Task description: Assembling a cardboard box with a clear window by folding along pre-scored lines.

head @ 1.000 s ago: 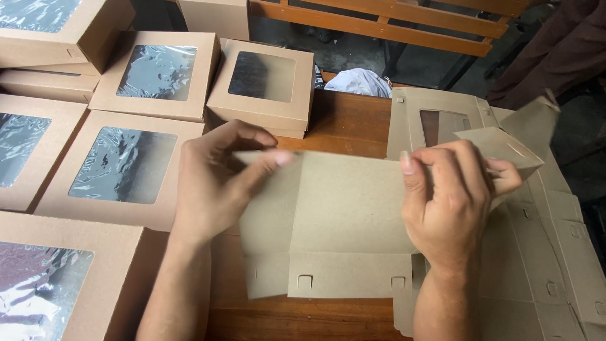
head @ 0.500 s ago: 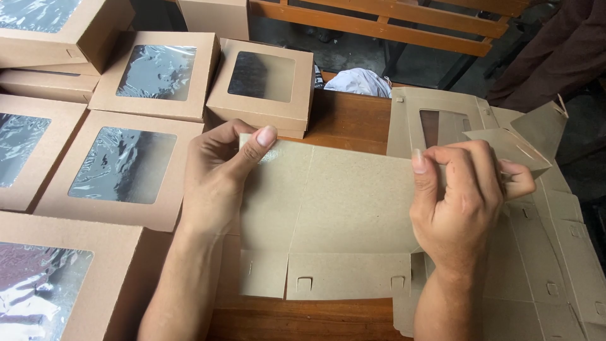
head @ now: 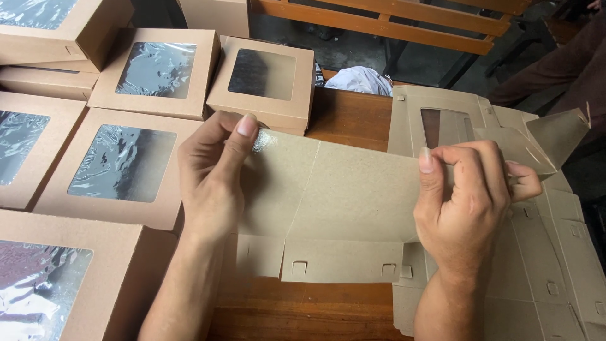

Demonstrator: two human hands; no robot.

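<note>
Both hands were on 1 flat cardboard box blank [head: 341,202], held up just above the wooden surface [head: 353,117], about centre frame. Left hand [head: 211,183] was closed on the blank's upper left edge, thumb on the near face, fingers curled behind. Right hand [head: 464,202] was closed on the upper right edge, thumb pressed on the near face, fingers wrapped over the top. Blank's bottom flap [head: 344,260] hung down with 2 small slots in it.

Stack of more flat blanks [head: 536,252] lay on the surface under and right of the right hand, the top 1 with a window cutout [head: 445,126]. Finished window boxes [head: 123,164] sat left of the left hand, several touching each other; 1 more box [head: 262,79] stood just behind the blank. White cloth [head: 360,81] lay at the far edge of the surface. Wooden bench [head: 391,19] beyond. Another person's dark brown sleeve [head: 562,69] showed top right, well apart from the hands.
</note>
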